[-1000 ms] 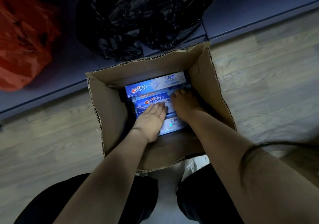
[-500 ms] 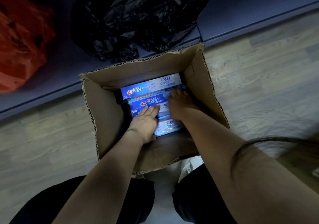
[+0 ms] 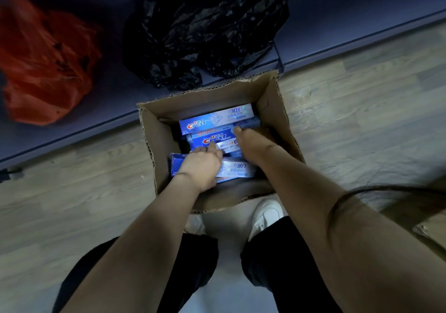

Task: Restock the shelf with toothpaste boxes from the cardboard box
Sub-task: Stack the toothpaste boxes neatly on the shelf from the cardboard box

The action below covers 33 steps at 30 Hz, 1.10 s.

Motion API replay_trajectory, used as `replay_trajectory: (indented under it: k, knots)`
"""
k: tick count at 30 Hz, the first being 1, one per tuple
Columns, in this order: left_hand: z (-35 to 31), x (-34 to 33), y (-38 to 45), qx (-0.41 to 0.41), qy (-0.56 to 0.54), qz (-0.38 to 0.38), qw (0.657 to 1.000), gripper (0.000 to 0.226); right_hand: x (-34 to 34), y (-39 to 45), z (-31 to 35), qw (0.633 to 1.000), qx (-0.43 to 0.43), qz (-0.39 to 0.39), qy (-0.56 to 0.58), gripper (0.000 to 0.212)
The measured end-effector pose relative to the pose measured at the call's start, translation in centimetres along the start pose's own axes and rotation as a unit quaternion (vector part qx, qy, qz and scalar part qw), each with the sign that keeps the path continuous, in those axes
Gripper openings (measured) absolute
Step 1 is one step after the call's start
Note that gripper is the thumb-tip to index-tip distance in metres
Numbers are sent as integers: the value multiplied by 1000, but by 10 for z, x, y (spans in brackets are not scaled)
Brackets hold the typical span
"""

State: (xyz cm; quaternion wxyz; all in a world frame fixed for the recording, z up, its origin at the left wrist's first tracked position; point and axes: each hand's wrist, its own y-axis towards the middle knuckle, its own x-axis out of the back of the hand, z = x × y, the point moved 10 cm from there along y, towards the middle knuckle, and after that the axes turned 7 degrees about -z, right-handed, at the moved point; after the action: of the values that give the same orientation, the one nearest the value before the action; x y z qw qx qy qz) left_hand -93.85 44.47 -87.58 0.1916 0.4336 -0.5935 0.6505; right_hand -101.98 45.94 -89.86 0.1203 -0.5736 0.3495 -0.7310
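Toothpaste boxes (image 3: 217,122), long blue and white cartons with red and white lettering, lie stacked flat and slightly askew inside an open brown cardboard box (image 3: 272,95) on the wood floor, just in front of a dark low shelf (image 3: 362,23). The left hand (image 3: 201,165) rests on the nearest carton with fingers curling toward its far edge, though a firm grip cannot be confirmed; the right hand (image 3: 251,141) reaches deep beside the stack, its fingertips hidden. Lifting several loose cartons together could let one slide out and drop.
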Motion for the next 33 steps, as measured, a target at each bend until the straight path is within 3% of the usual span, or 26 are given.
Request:
replay_trajectory:
  k: [6, 13, 17, 20, 27, 33]
  knots:
    - [-1, 98, -63, 30, 54, -52, 997, 48, 109, -68, 3, 995, -47, -90, -6, 47]
    - [8, 250, -171, 24, 126, -223, 966, 24, 246, -171, 16, 992, -46, -118, -28, 34]
    - [3, 332, -229, 25, 128, -302, 944, 35, 333, -232, 21, 985, -14, -171, -37, 34]
    - [-3, 391, -267, 23, 140, -357, 923, 22, 390, -274, 23, 979, 10, -196, -49, 33]
    - [-7, 492, -339, 59, 163, -388, 905, 58, 503, -351, 24, 958, 30, -276, -66, 36]
    - [-16, 562, -382, 19, 199, -465, 862, 78, 560, -404, 19, 940, 41, -337, -39, 38]
